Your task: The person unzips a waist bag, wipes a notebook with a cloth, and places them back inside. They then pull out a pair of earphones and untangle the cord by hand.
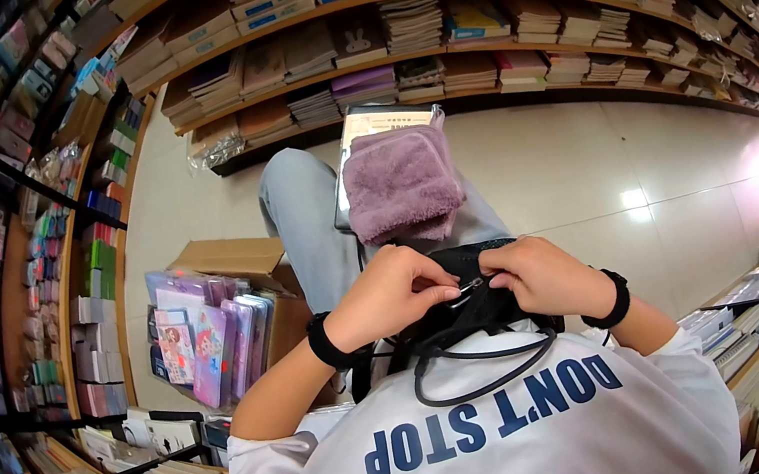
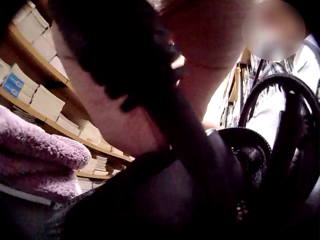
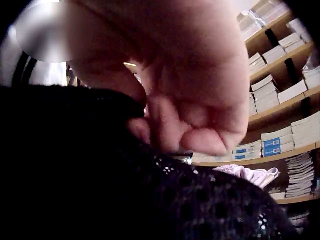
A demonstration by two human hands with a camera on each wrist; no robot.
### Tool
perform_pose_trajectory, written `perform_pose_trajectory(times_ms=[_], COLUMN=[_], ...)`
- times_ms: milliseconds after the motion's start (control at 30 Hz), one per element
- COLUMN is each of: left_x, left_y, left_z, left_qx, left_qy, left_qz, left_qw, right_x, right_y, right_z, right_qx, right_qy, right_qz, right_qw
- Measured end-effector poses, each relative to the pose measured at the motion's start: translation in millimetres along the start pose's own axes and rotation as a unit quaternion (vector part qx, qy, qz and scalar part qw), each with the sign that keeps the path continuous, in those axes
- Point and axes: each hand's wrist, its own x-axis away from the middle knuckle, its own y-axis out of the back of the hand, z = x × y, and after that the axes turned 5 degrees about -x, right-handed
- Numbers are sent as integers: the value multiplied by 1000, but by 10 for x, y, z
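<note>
A black bag (image 1: 451, 270) lies at the person's waist, with black cables (image 1: 488, 388) looped over the white shirt. The left hand (image 1: 389, 291) has its fingers bent at the bag's opening, beside a small shiny metal part (image 1: 466, 292). Opposite it, the right hand (image 1: 544, 277) pinches the bag's black edge; in the right wrist view its curled fingers (image 3: 175, 127) are at the dark mesh fabric (image 3: 210, 200). The left wrist view is dark and hides the left fingertips. A folded purple towel (image 1: 398, 183) rests on the lap over a book-like item (image 1: 369, 122).
An open cardboard box (image 1: 230, 253) with purple plastic packets (image 1: 215, 342) stands on the floor at the left. Shelves of stacked books (image 1: 414, 28) curve across the front, and more racks (image 1: 18, 260) of goods stand at the left. Tiled floor (image 1: 591, 169) lies at the right.
</note>
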Motion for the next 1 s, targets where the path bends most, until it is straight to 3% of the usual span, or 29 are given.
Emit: perform_pose_trajectory(times_ms=[33,100,367,467,667,1000], left_x=[18,44,30,-19,-62,137], left_y=[-2,-52,-105,-32,94,68], left_z=[-43,-154,-191,-230,-354,-293], left_qx=[-21,-130,-372,-467,-573,-588], left_qy=[0,-94,-191,-275,-322,-300], left_qz=[-2,-36,-15,-26,-11,-18], left_qw=[1000,986,908,840,754,751], right_x=[3,14,39,52,63,43], right_y=[0,-8,-36,-8,11,12], right_z=[1,3,59,77,36,11], right_qx=[-9,-29,-24,-25,-47,-31], right_qy=[2,5,41,51,53,55], right_qz=[-9,-25,-72,-78,-121,-107], right_qw=[1000,999,996,995,990,992])
